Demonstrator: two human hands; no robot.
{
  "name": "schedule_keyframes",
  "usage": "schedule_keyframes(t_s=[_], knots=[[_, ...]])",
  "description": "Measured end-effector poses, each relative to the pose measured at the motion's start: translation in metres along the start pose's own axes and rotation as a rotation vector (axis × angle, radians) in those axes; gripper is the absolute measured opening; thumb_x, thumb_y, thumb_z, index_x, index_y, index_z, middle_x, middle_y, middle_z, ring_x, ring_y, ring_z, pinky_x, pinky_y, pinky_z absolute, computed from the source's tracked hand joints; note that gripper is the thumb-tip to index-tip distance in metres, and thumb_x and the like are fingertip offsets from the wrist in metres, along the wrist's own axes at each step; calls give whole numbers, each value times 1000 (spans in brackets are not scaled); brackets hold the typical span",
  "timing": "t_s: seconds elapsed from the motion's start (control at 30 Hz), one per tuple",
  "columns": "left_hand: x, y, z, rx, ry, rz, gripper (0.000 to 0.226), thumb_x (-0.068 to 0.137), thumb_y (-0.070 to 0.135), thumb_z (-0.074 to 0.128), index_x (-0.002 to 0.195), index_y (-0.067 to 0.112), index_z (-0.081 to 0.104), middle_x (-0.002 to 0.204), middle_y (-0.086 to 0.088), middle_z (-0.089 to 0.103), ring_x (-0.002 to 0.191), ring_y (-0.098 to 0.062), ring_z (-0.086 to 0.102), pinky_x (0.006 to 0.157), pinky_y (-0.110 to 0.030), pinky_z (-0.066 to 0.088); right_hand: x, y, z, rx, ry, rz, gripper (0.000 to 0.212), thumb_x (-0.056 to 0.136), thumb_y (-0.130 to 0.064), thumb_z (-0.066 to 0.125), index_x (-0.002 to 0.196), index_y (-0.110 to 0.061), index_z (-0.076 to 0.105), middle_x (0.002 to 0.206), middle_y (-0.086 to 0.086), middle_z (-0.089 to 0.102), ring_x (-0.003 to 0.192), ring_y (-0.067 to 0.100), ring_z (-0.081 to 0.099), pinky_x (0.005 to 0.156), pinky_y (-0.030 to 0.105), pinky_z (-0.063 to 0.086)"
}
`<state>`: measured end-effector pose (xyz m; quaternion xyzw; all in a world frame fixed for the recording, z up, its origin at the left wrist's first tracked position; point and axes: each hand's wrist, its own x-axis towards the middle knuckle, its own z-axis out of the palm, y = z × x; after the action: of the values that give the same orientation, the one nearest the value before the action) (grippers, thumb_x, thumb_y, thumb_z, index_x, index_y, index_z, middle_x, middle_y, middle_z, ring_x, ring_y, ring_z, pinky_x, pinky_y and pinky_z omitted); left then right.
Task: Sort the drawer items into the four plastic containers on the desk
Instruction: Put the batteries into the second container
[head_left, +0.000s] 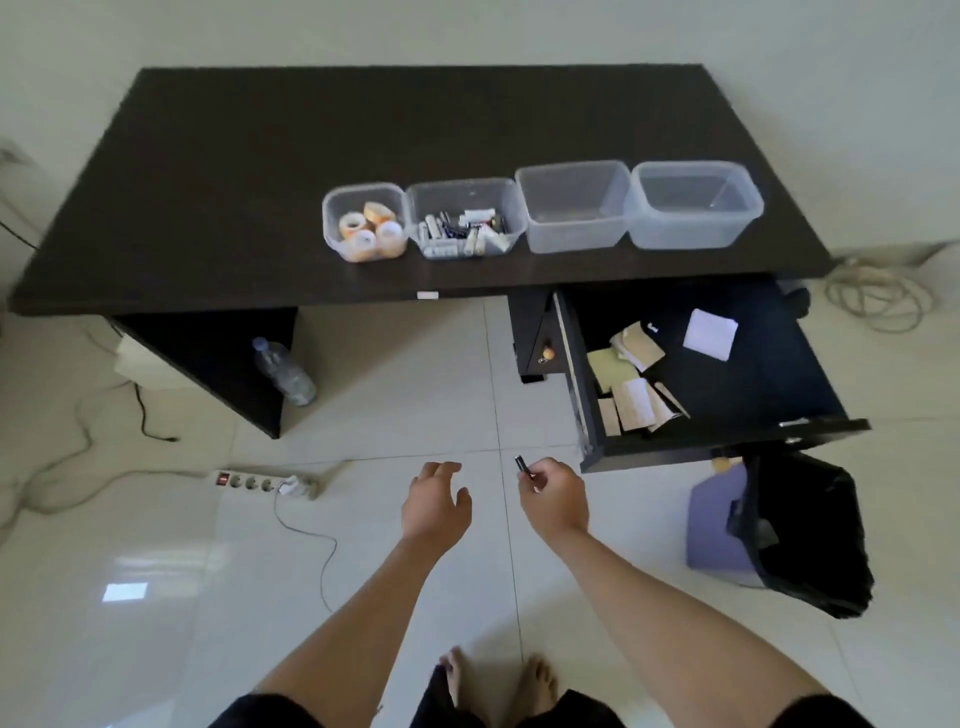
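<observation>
Containers, four, clear plastic, stood in a row near the front edge of the dark bench (208, 182), each touching or just beside the next. Leftmost container (363, 221), small, square with rounded corners: held tape rolls (371, 228), pale and orange-tinted, round. Second container (465, 217), a little wider: filled with batteries (462, 231), small cylinders, white and dark, lying jumbled. Third container (574, 205) and fourth container (693, 203), larger and deeper, translucent: showed nothing inside.

Below the bench's front right corner, drawer (727, 379) pulled out, dark inside. Held folded paper slips (636, 379), tan, yellow-green and white, heaped toward its left side, and a white square pad (710, 334) apart toward the back.

Right hand (553, 496) raised in front of the drawer's front left corner, fingers curled, pinched a small dark cylinder with a shiny end (523, 466), likely a battery, at the fingertips. Left hand (435, 501) just beside it, fingers loosely spread and relaxed, held nothing.

On the glossy white tiled floor (156, 571): a white power strip (265, 483) with a thin cable, a clear plastic bottle (284, 370) lying under the bench, a purple bin with a black bag (779, 530) below the drawer, coiled pale cable (878, 296) past the right edge.
</observation>
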<state>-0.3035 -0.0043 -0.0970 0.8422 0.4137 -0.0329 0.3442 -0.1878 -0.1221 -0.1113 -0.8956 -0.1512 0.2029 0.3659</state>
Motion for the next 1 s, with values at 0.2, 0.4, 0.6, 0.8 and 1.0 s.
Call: schedule_keyframes(t_s=[0.2,0.4,0.6,0.8,1.0], knots=[[20,40,-89,-54,136,113,42,91,20,51,132,12,50,136,-7,48,123,-25,48,101,-33,41,14,-84,-38,79,75,-173,12,86,-21,64,88,-10,68,81,6,68,76,20,63,66,32,52],[60,72,-138,-46,233,179,43,88,21,53,130,12,51,132,-9,49,122,-27,47,100,-34,41,59,-145,-54,141,181,-259,11,83,-19,67,89,-10,70,84,6,67,77,21,63,70,31,51],[129,108,-165,-68,311,181,45,86,24,57,130,16,51,134,-5,47,120,-25,47,97,-38,47,139,-192,-62,90,240,-408,7,79,-20,70,78,-13,67,75,5,61,73,20,58,66,34,50],[198,126,-175,27,341,104,50,86,38,59,131,21,48,143,-5,40,128,-26,40,99,-43,46,217,-223,-64,-39,126,-446,15,83,-27,67,90,-13,69,89,3,61,82,19,58,69,35,53],[240,121,-167,170,259,-11,72,86,57,53,145,24,28,157,-2,20,145,-24,18,116,-48,20,263,-229,-53,-373,25,-533,20,84,-27,57,77,-14,68,82,4,64,84,24,58,71,34,49]])
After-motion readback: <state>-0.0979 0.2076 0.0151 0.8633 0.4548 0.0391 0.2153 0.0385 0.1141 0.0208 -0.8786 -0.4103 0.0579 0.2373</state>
